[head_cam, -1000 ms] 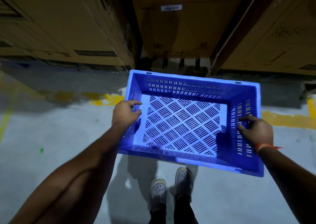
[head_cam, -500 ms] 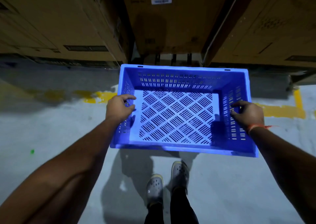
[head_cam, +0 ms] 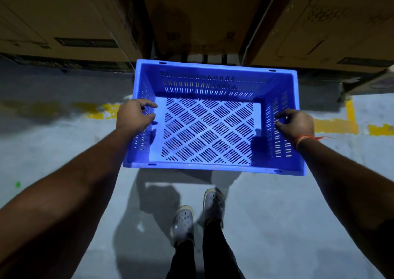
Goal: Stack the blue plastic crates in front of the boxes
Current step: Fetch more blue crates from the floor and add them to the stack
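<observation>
The crate (head_cam: 213, 116) is smooth blue plastic, slotted throughout — the boxes (head_cam: 204, 16) matt brown cardboard, the floor (head_cam: 64, 150) rough concrete.

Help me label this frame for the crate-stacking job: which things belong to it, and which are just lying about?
Part of the job:
blue crate, empty
left hand, gripping its left wall
right hand, gripping its right wall
cardboard boxes, just beyond it

Just there:
yellow floor markings
green spot on the floor
</observation>
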`<action>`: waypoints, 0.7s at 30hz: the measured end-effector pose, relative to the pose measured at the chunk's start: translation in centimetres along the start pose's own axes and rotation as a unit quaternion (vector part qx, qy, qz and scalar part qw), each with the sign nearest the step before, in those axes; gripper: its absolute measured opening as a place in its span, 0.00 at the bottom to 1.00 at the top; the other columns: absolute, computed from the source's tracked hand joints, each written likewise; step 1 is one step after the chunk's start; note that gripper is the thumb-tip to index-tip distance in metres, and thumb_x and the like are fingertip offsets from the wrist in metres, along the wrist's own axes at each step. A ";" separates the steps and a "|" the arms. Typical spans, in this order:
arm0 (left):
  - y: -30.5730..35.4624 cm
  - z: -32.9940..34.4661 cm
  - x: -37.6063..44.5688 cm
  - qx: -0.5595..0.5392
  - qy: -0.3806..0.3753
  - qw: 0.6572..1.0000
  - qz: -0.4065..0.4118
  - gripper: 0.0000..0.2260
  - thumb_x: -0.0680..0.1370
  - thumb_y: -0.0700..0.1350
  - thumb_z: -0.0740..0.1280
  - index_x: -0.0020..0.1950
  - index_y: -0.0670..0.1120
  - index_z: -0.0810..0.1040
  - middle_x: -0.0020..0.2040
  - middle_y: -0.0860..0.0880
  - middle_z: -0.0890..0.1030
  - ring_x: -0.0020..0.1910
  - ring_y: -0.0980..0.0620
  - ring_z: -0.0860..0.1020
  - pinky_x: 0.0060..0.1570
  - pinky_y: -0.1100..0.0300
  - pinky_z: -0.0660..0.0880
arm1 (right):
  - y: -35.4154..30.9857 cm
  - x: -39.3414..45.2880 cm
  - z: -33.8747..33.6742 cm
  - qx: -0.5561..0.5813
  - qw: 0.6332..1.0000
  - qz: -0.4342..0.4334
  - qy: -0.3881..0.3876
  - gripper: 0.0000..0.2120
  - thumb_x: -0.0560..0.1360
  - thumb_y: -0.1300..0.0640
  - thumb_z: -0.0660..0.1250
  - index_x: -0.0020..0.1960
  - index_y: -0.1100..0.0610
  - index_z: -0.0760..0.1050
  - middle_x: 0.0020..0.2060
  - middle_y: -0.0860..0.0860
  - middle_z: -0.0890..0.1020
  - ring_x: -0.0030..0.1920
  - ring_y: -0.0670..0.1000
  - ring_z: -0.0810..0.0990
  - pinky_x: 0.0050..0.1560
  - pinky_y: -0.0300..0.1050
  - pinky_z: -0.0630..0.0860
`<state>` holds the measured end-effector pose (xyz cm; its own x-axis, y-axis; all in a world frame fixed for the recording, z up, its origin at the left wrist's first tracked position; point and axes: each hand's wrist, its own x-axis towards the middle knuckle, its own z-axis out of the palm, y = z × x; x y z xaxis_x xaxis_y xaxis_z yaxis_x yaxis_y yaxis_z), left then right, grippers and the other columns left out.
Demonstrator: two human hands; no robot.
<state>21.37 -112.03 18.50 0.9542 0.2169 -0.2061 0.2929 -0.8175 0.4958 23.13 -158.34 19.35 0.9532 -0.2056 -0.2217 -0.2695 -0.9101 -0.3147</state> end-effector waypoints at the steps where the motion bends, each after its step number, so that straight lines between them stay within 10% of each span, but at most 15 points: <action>1: 0.1 0.0 -0.1 0.001 0.001 1.000 0.000 0.12 0.71 0.47 0.74 0.54 0.54 0.85 0.33 0.50 0.78 0.35 0.51 0.76 0.39 0.61 0.67 | 0.0 0.0 0.1 -0.001 1.000 -0.002 0.002 0.11 0.69 0.56 0.74 0.51 0.53 0.84 0.33 0.53 0.80 0.42 0.58 0.83 0.48 0.45 0.76; 21: -0.1 0.9 0.4 0.059 0.041 0.996 0.045 0.11 0.69 0.47 0.79 0.51 0.52 0.86 0.38 0.48 0.79 0.41 0.46 0.80 0.44 0.60 0.70 | 1.6 1.4 1.1 0.018 0.998 -0.040 0.037 0.09 0.65 0.55 0.78 0.45 0.52 0.85 0.35 0.52 0.80 0.46 0.56 0.84 0.48 0.43 0.74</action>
<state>21.72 -112.32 17.63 0.9794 0.1787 -0.0941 0.2016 -0.8917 0.4052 23.85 -159.72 17.56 0.9790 -0.1603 -0.1262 -0.1959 -0.9115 -0.3616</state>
